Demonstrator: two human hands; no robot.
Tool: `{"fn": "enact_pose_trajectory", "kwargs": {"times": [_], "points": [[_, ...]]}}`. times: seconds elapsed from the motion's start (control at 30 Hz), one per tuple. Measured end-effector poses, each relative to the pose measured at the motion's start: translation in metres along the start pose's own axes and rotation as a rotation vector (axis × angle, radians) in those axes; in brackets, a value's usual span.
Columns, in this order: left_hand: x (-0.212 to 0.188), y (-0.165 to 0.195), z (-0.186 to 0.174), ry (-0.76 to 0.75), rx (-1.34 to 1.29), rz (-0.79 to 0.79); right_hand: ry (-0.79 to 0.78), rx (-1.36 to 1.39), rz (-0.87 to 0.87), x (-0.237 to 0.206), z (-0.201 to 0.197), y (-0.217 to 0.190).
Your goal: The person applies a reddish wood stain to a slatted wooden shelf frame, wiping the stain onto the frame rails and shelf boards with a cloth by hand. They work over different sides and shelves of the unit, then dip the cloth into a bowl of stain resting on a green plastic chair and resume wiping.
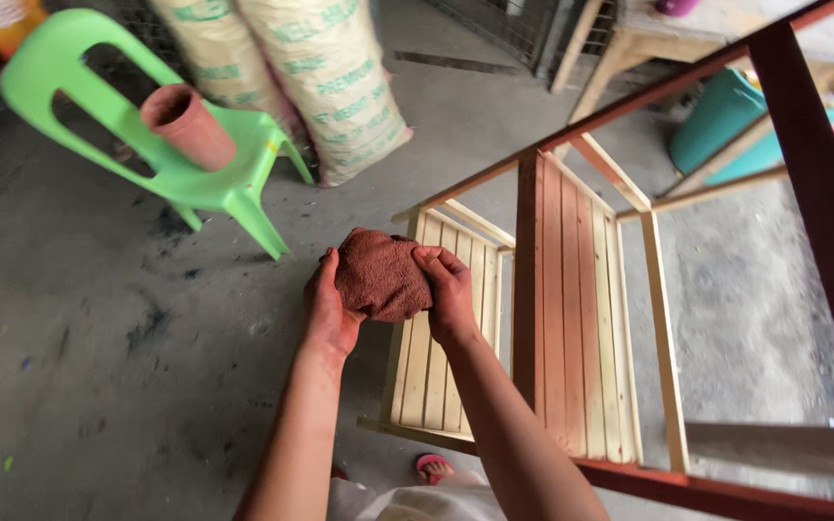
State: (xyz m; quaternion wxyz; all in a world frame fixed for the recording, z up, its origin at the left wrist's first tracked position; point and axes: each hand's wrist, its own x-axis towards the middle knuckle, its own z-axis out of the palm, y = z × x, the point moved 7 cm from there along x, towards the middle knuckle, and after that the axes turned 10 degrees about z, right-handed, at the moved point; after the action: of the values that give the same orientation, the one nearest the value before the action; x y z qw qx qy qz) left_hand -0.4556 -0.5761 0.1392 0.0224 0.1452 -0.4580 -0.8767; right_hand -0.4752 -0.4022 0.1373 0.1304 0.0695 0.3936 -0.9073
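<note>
While both sets of fingers curl around it, the crumpled reddish-brown terry cloth point(381, 278) sits bunched between the left hand point(328, 307) and the right hand point(448, 289), each clasping one side, held in the air above the grey concrete floor point(98, 386). Just behind and below stands a slatted wooden shelf frame point(571, 318), partly stained red-brown, partly bare pale wood. Farther off, a lime-green plastic chair point(234, 178) carries a tipped terracotta-coloured pot point(188, 125), beside printed woven sacks point(330, 77).
</note>
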Motion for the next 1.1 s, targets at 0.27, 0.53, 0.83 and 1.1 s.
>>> {"fn": "enact_pose_trajectory", "kwargs": {"times": [0.27, 0.53, 0.83, 1.1], "points": [[0.052, 0.011, -0.002, -0.328, 0.067, -0.156, 0.069, 0.295, 0.126, 0.016, 0.038, 0.060], [0.059, 0.044, -0.030, -0.484, 0.391, -0.344, -0.061, 0.741, -0.062, 0.018, 0.082, 0.120], [0.111, 0.015, 0.019, -0.733, 0.753, 0.042, 0.117, 0.715, -0.203, 0.004, 0.074, 0.102], [0.145, -0.020, 0.081, -0.989, 1.007, 0.617, 0.373, 0.537, -0.461, 0.035, 0.000, 0.050]]}}
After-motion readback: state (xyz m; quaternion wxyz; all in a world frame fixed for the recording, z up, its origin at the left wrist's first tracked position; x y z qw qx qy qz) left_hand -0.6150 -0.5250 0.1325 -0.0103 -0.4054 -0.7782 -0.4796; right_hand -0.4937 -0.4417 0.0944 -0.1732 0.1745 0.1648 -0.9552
